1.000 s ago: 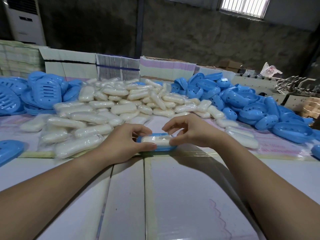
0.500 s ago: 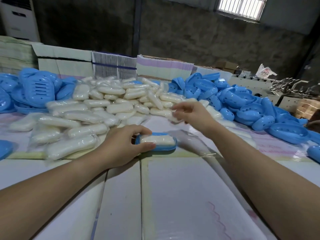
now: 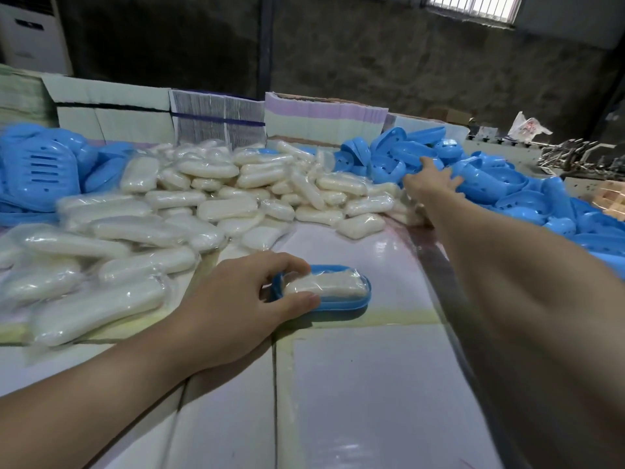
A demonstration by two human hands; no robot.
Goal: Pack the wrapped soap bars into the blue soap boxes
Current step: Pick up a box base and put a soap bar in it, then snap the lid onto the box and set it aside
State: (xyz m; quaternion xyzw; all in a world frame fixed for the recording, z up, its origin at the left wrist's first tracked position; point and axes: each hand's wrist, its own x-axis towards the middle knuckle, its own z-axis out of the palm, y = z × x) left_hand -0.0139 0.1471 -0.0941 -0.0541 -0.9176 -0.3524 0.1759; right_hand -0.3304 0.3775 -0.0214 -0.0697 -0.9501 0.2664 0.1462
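A blue soap box half (image 3: 341,304) lies on the table near its middle, with a wrapped white soap bar (image 3: 329,283) in it. My left hand (image 3: 243,302) grips the box's left end, thumb on the front rim and fingers over the soap. My right hand (image 3: 431,182) is stretched far out to the pile of blue box halves (image 3: 507,187) at the back right, its fingers spread and touching them. A big heap of wrapped soap bars (image 3: 189,211) fills the left and middle of the table.
More blue box halves (image 3: 40,170) are piled at the far left. Bundled stacks of flat cartons (image 3: 216,120) stand along the table's back edge. Metal parts (image 3: 575,157) lie at the far right. The white tabletop (image 3: 372,401) lies bare in front of me.
My right hand let go of the soap in the box and reached away to the back right, onto the blue pile. My left hand stayed on the box.
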